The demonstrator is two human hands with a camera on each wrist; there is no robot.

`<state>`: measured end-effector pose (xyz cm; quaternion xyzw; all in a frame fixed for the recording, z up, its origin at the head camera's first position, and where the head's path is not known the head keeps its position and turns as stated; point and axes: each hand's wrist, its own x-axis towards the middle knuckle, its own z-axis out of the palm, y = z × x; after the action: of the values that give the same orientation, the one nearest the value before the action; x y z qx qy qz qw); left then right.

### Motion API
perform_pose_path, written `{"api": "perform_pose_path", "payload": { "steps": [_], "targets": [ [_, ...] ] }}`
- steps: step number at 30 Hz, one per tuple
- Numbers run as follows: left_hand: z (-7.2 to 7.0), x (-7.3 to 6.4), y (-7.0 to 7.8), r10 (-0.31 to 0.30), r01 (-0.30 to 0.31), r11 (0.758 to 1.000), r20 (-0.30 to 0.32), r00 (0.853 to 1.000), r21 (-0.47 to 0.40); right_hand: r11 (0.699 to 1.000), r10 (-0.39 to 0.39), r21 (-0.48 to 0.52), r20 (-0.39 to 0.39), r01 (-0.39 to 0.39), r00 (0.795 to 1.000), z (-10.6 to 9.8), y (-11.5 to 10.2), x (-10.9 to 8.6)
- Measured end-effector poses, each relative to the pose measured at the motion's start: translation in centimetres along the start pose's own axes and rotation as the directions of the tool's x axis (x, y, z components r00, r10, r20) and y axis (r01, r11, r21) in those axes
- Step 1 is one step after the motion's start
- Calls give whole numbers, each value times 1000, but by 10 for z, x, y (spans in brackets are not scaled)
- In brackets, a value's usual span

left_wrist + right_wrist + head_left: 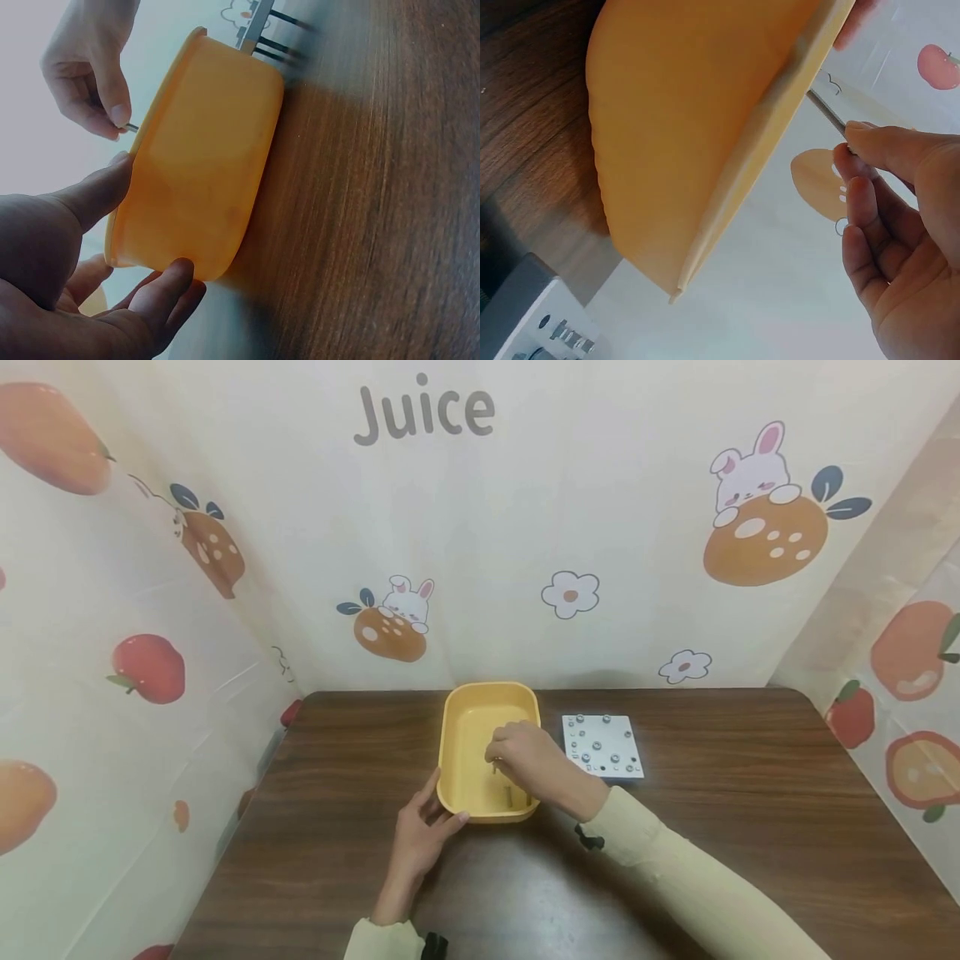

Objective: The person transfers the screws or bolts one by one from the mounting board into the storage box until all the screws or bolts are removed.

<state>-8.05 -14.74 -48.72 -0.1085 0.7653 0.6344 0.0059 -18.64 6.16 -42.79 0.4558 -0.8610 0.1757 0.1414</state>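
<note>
A yellow plastic tray (468,735) sits on the wooden table. My left hand (420,835) holds its near left corner. In the left wrist view the thumb (101,191) lies at the rim and the other fingers touch the corner wall. Over the tray, my right hand (528,764) pinches a thin metal screw (826,112) between thumb and fingertips. The screw's shank looks ridged; its head is hidden by the fingers. On the tray floor, near the front end, lies another small metal piece (509,797), too small to make out.
Right of the tray stands a white plate (602,745) bearing several metal fittings and holes. In the left wrist view dark legs (281,46) show under it. A printed curtain (495,527) hangs behind the table (735,760) and along both sides.
</note>
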Motion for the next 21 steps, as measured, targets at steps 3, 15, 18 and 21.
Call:
{"api": "perform_pose_path", "payload": {
  "steps": [3, 15, 18, 21],
  "targets": [
    [0, 1, 0, 0, 0, 1000, -3, 1000, 0, 1000, -1, -7, 17, 1, 1000, 0, -1, 2],
    [1, 1, -1, -2, 2, 1000, -2, 1000, 5, 998, 45, -45, 158, -38, 986, 2, -6, 15],
    [0, 1, -1, -3, 3, 1000, -7, 1000, 10, 997, 58, -58, 184, -48, 981, 3, -8, 19],
    [0, 1, -2, 4, -4, 1000, -4, 1000, 13, 996, 69, -66, 216, -56, 974, 4, -10, 22]
  ]
}}
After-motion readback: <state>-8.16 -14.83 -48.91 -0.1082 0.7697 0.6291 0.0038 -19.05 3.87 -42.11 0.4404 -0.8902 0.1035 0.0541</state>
